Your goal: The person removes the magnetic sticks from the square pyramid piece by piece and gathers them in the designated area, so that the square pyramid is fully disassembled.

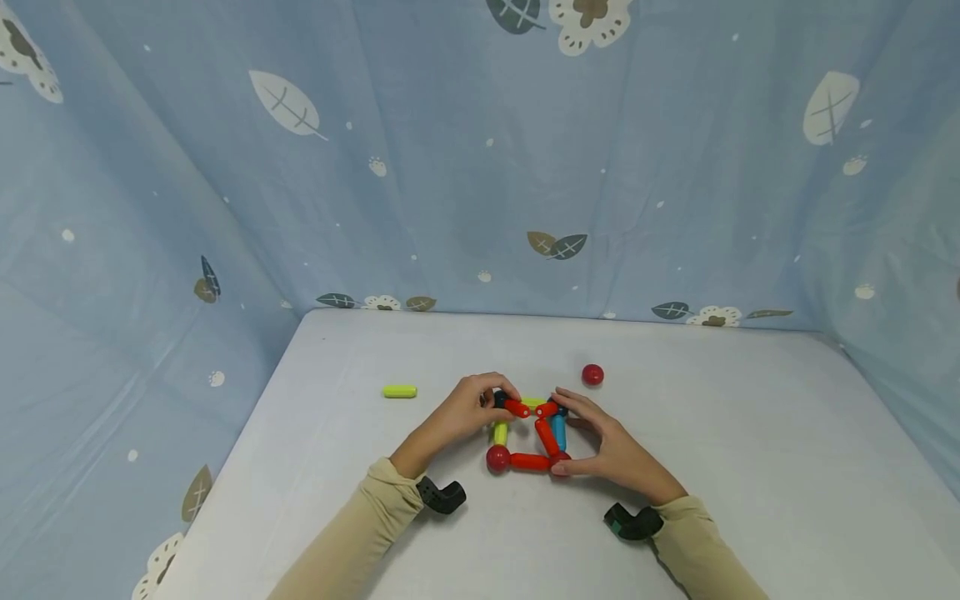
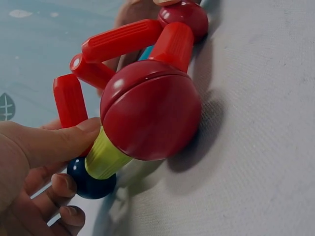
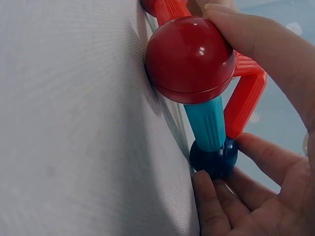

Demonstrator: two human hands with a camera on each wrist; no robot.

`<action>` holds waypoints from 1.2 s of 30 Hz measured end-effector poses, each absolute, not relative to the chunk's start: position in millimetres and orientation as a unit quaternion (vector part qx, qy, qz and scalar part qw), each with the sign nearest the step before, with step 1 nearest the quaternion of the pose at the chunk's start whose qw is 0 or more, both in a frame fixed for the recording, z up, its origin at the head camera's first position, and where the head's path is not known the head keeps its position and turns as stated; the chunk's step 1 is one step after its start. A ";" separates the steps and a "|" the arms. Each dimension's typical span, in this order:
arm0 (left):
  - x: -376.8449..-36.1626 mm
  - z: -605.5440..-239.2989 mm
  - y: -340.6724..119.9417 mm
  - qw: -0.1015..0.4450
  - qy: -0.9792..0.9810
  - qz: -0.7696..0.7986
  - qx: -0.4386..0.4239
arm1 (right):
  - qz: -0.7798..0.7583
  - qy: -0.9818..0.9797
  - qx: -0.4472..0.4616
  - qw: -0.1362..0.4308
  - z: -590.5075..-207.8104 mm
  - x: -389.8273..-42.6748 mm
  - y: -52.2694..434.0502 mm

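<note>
A square frame of magnetic sticks and balls lies on the table, a red stick [image 1: 530,462] at its front, yellow-green sticks [image 1: 500,433] at left and back, and a blue stick [image 1: 558,432] at right. Red balls [image 2: 151,110] form the front corners, dark blue balls [image 3: 214,157] the back ones. Three more red sticks slant up and inward. My left hand [image 1: 471,408] pinches the raised red stick [image 2: 70,101] at the back-left ball. My right hand [image 1: 611,446] spans the right side, thumb on the front red ball [image 3: 191,59], fingers against the back dark blue ball.
A loose yellow-green stick [image 1: 400,391] lies left of the frame. Behind it to the right is a loose red ball [image 1: 592,375]. A blue patterned curtain [image 1: 450,167] hangs along the back and sides of the white table [image 1: 750,433].
</note>
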State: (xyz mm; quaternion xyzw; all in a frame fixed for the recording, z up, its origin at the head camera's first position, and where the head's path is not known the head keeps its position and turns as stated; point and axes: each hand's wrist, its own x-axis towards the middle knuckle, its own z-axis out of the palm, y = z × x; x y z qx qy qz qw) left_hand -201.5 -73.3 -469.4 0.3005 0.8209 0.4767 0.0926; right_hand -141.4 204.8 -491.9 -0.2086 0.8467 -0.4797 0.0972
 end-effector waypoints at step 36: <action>-201.4 -468.5 -75.7 0.131 0.820 0.465 0.307 | -0.480 0.846 -0.212 0.094 -492.0 -142.0 205.6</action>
